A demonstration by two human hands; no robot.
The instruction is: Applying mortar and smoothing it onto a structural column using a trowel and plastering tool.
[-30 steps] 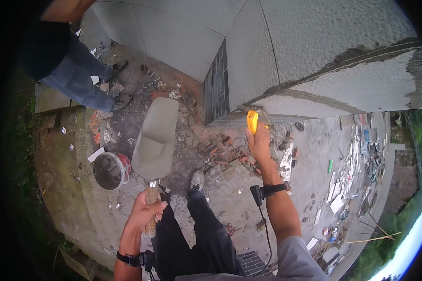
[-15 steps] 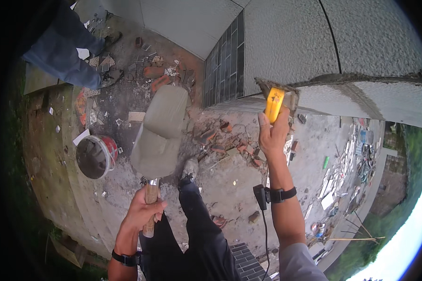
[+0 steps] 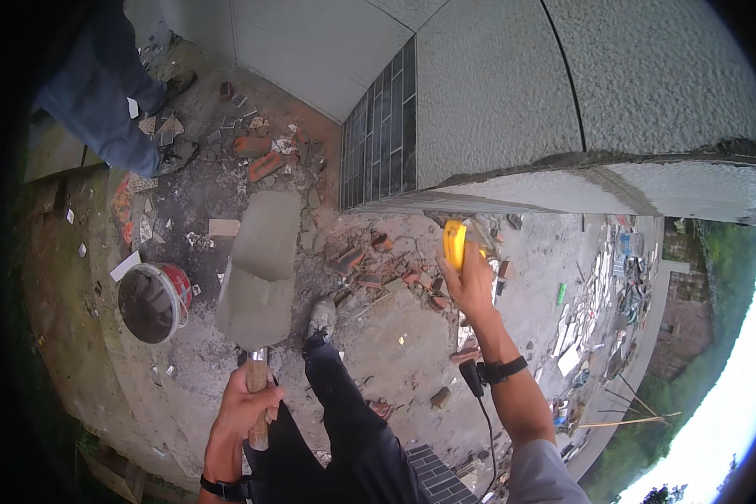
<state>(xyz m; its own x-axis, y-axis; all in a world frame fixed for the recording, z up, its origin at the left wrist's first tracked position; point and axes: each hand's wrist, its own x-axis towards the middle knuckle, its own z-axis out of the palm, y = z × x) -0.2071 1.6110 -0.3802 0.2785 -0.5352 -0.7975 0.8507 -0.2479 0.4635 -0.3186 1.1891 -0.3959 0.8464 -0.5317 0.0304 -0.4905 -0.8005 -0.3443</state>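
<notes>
My left hand is closed round the short wooden handle of a shovel. Smooth grey mortar covers its long blade, which points away from me. In my right hand is a trowel with a yellow handle; its flat blade is mostly hidden behind the fingers and blurs into the rubble. The trowel is apart from the wall corner, whose edge carries a rough line of grey mortar.
A bucket with grey mix inside stands at left. Broken bricks and tile pieces litter the ground. Dark tiles cover part of the textured wall. Another person's legs are at the upper left. A thin cable hangs by my right wrist.
My right hand has drawn the trowel down and away from the wall edge. The shovel with mortar stays in my left hand, slightly lower in view. The whole view has shifted a little.
</notes>
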